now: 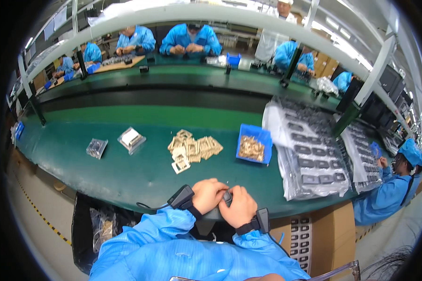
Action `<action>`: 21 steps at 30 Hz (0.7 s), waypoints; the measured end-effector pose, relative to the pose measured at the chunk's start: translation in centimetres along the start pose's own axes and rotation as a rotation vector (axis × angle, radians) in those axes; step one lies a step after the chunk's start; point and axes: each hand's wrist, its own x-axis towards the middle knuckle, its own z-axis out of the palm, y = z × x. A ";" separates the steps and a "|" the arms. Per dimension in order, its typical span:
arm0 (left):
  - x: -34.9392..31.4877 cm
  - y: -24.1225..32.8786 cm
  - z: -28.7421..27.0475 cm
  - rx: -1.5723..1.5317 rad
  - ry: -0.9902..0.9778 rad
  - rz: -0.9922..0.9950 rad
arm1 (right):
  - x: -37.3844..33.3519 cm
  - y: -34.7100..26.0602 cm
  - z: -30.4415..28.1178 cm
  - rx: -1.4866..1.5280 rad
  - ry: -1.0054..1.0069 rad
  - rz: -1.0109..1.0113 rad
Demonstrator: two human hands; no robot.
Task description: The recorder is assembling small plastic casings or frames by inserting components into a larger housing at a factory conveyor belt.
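Just past the front edge of the green table, my left hand and my right hand meet. Between their fingertips is a small dark grey part, mostly covered by the fingers. Both hands are closed on it, and its exact kind cannot be made out. Beyond them lies a loose heap of flat beige frame-shaped pieces. To its right, a blue bin holds small light-brown pieces.
Plastic-wrapped trays of dark housings cover the right side. Two small bags, one with dark parts and one with white pieces, lie at left. An open carton stands below right. A co-worker sits at far right.
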 end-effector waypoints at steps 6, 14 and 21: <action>0.1 -0.6 0.4 0.056 0.005 0.091 | 0.8 -0.1 -0.1 -0.042 -0.103 0.071; -0.7 -0.9 1.1 0.048 0.102 0.263 | -0.1 0.7 0.5 0.044 -0.039 0.062; -1.3 -0.7 0.4 -0.053 0.049 0.080 | -2.1 -0.7 1.1 0.031 0.016 -0.001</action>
